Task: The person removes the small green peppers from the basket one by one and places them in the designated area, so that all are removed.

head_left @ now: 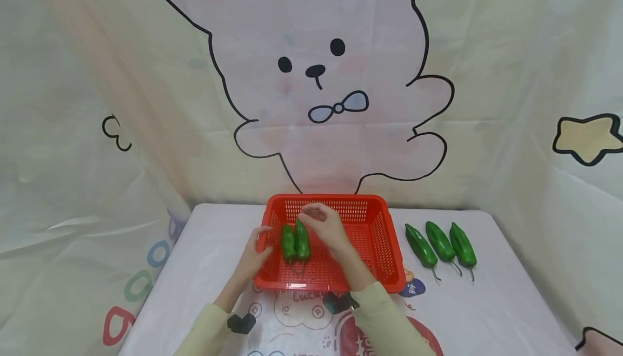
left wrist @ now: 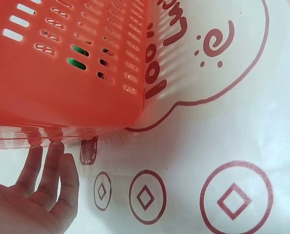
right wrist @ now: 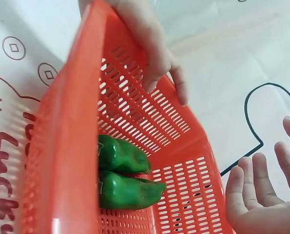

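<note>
A red plastic basket with slotted walls stands on the table, two green chili peppers lying side by side in its left part. My left hand holds the basket's left side. Its thumb and a finger reach over the rim in the right wrist view, and other fingertips touch the outer wall in the left wrist view. Bent over the basket, just beyond the peppers, my right hand has loosely curved fingers and holds nothing. The peppers lie apart from it in the right wrist view.
Three more green chili peppers lie in a row on the table, right of the basket. A white cover with printed drawings covers the table. Behind it hangs a curtain with a large cartoon animal.
</note>
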`<action>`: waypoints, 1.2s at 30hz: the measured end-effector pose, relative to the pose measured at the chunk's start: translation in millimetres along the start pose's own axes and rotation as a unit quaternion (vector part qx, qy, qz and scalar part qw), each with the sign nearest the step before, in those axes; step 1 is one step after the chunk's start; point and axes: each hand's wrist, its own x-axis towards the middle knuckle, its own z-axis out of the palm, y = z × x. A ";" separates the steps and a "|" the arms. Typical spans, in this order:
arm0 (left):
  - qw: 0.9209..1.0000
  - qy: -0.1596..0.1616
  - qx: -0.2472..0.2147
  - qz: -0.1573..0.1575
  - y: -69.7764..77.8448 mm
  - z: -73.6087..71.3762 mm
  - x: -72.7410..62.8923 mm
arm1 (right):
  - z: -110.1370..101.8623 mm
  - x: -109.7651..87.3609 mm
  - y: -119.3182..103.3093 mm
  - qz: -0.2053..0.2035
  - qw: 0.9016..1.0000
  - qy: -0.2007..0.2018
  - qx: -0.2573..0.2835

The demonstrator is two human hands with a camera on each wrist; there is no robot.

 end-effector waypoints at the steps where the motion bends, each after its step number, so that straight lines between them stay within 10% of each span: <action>1: 1.000 0.000 0.000 0.001 -0.7 0.0 0.1 | 0.8 2.5 -0.5 -0.001 1.000 -0.003 0.000; 11: 1.000 0.003 0.001 0.004 5.1 -0.1 -3.2 | -0.1 32.7 6.5 -0.009 0.999 -0.026 -0.022; 19: 1.000 0.005 0.005 0.000 -23.7 -0.2 10.5 | -6.1 57.7 21.3 0.059 0.997 -0.022 0.045; 36: 1.000 0.001 0.008 0.013 -35.2 -1.8 16.7 | -11.6 61.2 78.1 0.078 0.984 -0.077 -0.141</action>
